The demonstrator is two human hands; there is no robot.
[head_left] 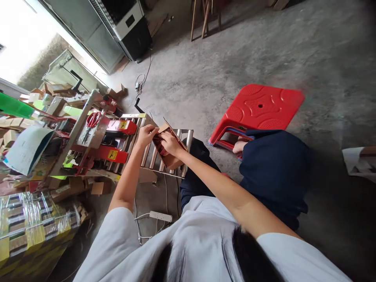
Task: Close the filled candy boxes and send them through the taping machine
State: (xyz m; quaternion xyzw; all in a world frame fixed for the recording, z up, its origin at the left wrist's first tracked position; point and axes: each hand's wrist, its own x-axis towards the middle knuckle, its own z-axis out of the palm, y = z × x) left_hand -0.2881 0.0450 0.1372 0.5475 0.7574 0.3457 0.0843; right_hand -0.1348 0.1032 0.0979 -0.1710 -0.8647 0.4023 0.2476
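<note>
An open cardboard box (173, 161) rests at a slant on the metal rollers (152, 156) of a short conveyor. Reddish items, too small to make out, lie inside it. My left hand (147, 135) is at the box's upper left edge, its fingers closed on a cardboard flap. My right hand (170, 143) reaches into the box opening, fingers bent down over the contents; what they touch is hidden.
Left of the box stands a taping machine with red parts (113, 154). A red plastic stool (261, 105) is at the right. A power strip (160, 216) and cables lie on the floor below the conveyor. Wrapped stacks (38, 219) are at lower left.
</note>
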